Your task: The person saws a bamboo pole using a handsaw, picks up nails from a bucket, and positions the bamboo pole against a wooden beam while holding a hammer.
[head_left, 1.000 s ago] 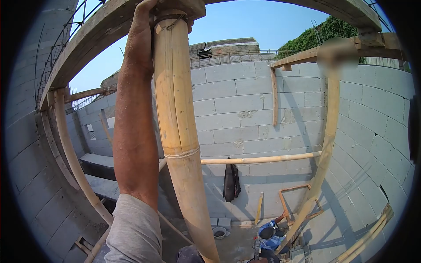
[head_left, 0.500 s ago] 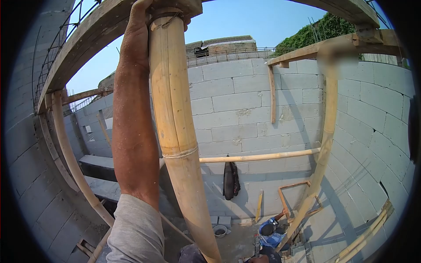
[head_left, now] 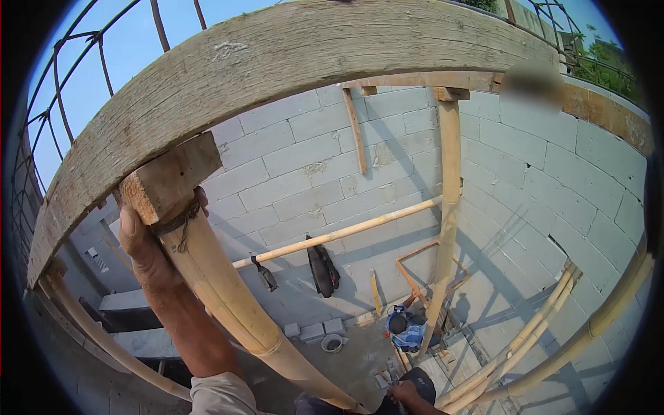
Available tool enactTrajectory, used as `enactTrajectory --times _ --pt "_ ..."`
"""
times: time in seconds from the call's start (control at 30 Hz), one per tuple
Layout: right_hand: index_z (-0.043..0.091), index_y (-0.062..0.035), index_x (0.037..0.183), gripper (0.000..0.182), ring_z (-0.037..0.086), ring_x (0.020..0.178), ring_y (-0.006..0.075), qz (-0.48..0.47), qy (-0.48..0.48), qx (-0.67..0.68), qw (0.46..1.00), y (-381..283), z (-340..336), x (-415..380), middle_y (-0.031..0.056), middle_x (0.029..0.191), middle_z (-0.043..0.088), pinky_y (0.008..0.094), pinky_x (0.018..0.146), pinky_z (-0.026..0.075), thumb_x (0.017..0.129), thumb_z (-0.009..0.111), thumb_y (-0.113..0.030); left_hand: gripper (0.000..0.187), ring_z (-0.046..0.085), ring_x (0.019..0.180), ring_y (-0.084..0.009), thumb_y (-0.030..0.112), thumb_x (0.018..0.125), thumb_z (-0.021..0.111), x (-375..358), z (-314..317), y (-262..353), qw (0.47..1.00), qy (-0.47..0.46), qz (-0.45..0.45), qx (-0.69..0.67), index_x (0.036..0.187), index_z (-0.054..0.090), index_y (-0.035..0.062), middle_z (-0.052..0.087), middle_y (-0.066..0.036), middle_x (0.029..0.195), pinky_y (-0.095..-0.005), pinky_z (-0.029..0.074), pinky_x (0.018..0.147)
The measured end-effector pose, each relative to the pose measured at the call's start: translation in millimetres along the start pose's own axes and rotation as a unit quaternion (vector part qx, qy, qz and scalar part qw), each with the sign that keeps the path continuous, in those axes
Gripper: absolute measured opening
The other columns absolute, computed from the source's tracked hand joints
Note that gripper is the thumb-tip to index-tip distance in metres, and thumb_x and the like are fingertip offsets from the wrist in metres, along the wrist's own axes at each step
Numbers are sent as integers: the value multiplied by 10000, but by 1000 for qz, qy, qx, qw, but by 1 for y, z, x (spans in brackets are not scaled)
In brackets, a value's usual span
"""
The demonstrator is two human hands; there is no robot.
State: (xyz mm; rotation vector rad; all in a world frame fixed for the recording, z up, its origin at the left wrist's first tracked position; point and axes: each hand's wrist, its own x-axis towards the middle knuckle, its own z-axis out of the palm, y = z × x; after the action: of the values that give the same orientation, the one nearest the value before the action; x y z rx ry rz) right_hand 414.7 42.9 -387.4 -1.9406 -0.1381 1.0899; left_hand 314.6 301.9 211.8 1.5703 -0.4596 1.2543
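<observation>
My left hand [head_left: 149, 259] is closed around the top of a thick bamboo pole [head_left: 228, 297], its thumb against a short wood block [head_left: 173, 176]. Dark wire is wound round the pole just under the block. The block sits between the pole and the underside of a long wooden beam [head_left: 277, 48]. The pole slants down to the bottom of the view. At the bottom edge my right hand [head_left: 404, 395] is curled closed beside a dark-clothed knee [head_left: 420, 380]. Whatever it holds, I cannot make out.
A person in blue [head_left: 408, 332] crouches on the floor below. Another upright bamboo pole [head_left: 448, 173] and a horizontal one [head_left: 346, 232], with dark cloth [head_left: 321, 270] hanging on it, stand before the grey block wall [head_left: 290, 159]. Rebar [head_left: 90, 34] rises behind the beam at left.
My view has tilted down, bringing the beam's side, the block and more floor into sight. The pole's top appears lower and further left, my left hand still on it. More of my right hand shows.
</observation>
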Motion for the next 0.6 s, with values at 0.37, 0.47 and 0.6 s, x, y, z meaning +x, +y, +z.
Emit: enactTrajectory --times 0.37,0.47,0.6 --pt "653 37 650 199 606 504 188 63 73 154 983 2 -105 -104 109 609 640 313 479 497 646 718 -151 808 582 819 -253 566 759 600 -61 -27 -44 996 33 19 -76 1278 450 -36 566 -189 1054 -337 483 646" --pt "615 30 662 137 587 461 191 56 160 131 977 15 -108 -75 115 577 607 310 448 491 678 696 -79 832 575 846 -265 575 747 611 -110 -45 -55 998 17 9 -56 1287 440 -34 556 -196 1075 -349 480 669" --pt "581 12 694 66 547 466 162 -16 162 268 950 15 -91 -21 91 585 581 291 425 426 709 602 -49 864 565 882 -280 586 729 626 -143 -63 -53 1000 -3 -11 -22 1301 427 -32 542 -204 1104 -365 476 701"
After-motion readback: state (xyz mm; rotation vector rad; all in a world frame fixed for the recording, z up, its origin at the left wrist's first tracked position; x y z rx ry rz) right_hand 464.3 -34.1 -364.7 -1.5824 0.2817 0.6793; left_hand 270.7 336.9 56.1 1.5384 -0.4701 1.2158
